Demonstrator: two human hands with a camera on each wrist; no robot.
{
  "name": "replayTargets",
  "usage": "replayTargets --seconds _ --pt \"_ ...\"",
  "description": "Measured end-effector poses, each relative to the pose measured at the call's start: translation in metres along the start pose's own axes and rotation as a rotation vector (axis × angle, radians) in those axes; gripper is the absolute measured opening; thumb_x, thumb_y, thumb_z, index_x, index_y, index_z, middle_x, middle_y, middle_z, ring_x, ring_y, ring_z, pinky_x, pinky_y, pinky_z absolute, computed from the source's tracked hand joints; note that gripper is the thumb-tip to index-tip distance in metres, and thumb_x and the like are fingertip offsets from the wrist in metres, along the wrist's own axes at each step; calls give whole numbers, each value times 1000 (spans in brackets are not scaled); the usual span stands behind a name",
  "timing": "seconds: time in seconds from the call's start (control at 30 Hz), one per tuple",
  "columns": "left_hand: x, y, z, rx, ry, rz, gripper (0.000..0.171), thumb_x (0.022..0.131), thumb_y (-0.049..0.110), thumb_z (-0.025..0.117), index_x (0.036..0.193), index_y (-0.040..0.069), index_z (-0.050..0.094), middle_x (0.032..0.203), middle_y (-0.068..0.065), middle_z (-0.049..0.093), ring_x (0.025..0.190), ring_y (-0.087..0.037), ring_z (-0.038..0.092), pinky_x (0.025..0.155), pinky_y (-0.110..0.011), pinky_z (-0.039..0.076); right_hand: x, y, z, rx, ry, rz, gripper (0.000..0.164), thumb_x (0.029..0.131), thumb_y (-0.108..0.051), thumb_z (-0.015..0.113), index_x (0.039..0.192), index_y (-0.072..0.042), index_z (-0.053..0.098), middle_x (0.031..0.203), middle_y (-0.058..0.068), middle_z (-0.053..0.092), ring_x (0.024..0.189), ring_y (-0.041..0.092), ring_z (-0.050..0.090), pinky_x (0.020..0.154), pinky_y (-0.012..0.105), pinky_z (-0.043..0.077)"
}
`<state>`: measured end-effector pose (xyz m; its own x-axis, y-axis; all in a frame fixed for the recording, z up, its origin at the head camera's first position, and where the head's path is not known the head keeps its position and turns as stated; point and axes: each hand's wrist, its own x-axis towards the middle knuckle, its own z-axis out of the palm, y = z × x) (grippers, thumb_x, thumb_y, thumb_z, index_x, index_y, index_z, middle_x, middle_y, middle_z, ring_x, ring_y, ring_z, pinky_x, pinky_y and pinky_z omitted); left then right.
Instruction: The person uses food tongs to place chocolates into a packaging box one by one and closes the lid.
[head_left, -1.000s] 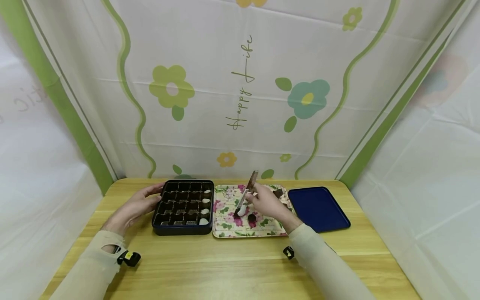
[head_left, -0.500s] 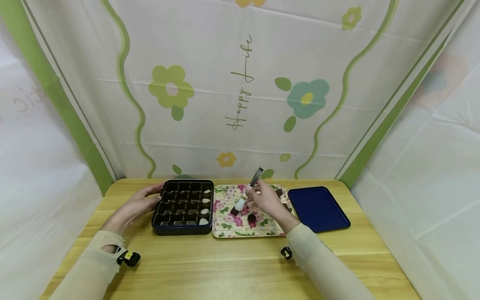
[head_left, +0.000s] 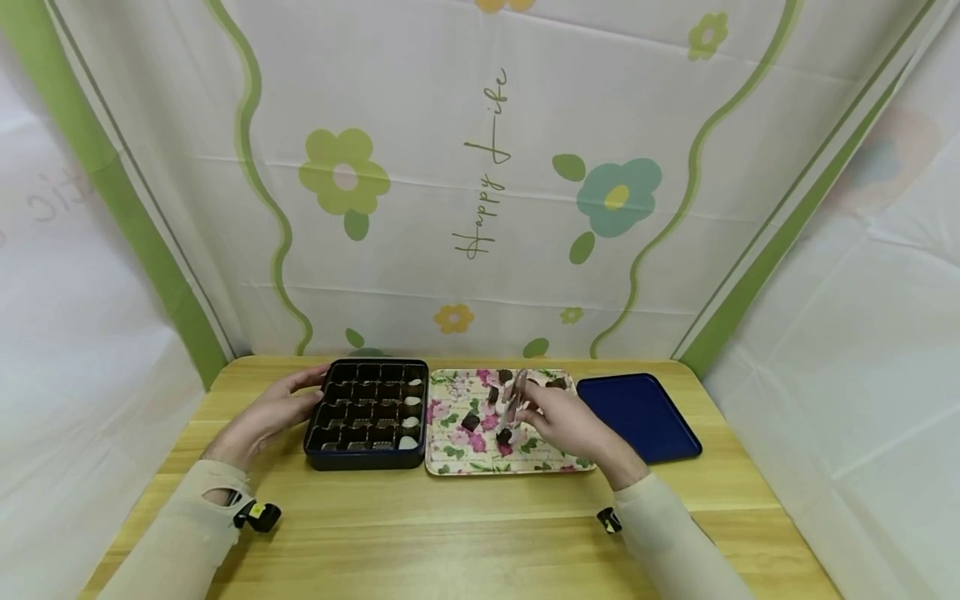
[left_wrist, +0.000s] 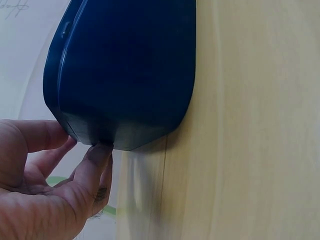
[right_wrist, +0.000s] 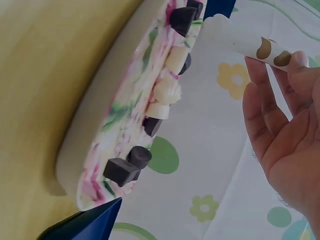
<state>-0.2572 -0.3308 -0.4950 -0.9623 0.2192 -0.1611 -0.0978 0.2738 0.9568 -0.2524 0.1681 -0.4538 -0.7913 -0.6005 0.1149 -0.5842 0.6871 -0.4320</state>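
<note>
In the head view my right hand (head_left: 566,418) grips a pair of tongs (head_left: 516,398) above the floral tray (head_left: 450,458). Their lower end is at a small dark chocolate (head_left: 504,436); whether it is pinched I cannot tell. In the right wrist view the tongs (right_wrist: 245,44) look pale, with teardrop-shaped marks and a rounded white tip. Another dark chocolate (head_left: 470,422) lies to the left on the tray. My left hand (head_left: 279,410) touches the left side of the dark blue box (head_left: 360,461), thumb and fingertips near its far corner. White pieces (head_left: 408,443) fill the box's right column.
A dark blue lid (head_left: 637,418) lies to the right of the tray. More dark chocolates (right_wrist: 121,171) and several white ones (right_wrist: 167,90) are on the tray. Behind the wooden table (head_left: 420,533) hangs a flowered curtain (head_left: 420,275).
My right hand has moved right with the tongs, from the left dark chocolate to the one beside it. That left chocolate now lies apart from the tongs. My left hand stays put.
</note>
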Motion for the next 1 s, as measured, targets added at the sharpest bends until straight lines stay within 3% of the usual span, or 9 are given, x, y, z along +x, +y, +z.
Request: replayTargets --seconds 0.2,0.37,0.47,0.6,0.7,0.83,1.0 --pt "0 -1 0 -20 -10 9 64 111 8 48 169 6 19 169 -32 21 119 -4 63 98 -19 57 0 0 11 -46 10 10 19 106 -31 63 125 -27 62 105 -14 77 86 8 74 65 20 53" --pt "1 -2 -1 -32 -12 8 64 111 8 47 169 5 19 169 -33 22 118 -5 64 98 -20 58 6 2 19 -111 47 61 27 106 -31 63 132 -23 64 96 -7 77 61 -1 58 55 20 43" --pt "1 -2 0 -40 -11 6 65 111 8 48 169 5 19 168 -32 23 117 -6 64 98 -21 58 9 3 20 16 48 150 34 107 -29 61 139 -18 61 103 0 78 64 2 59 54 23 43" --pt "2 -3 -1 -40 -9 3 65 111 8 48 169 4 19 168 -33 23 117 -6 65 98 -22 59 14 1 22 393 78 363 32 109 -24 60 137 -10 59 112 13 75 82 26 75 61 38 60" --pt "2 -4 -2 -21 -5 -3 64 112 9 48 169 6 19 169 -32 22 118 -6 64 98 -22 59 17 0 23 600 118 501 26 109 -22 59 129 -5 59 109 17 73 92 38 77 73 48 67" --pt "3 -4 -2 9 -1 -8 64 112 10 47 170 8 19 170 -32 21 121 -8 62 97 -21 58 18 -1 21 630 148 560 28 109 -27 60 127 -6 59 105 15 74 90 37 78 78 50 67" --pt "3 -4 -2 14 -1 -9 64 112 11 48 170 8 20 170 -32 21 123 -9 62 96 -21 58 16 0 19 561 208 514 32 108 -32 61 129 -7 58 105 13 75 90 33 79 77 50 67"
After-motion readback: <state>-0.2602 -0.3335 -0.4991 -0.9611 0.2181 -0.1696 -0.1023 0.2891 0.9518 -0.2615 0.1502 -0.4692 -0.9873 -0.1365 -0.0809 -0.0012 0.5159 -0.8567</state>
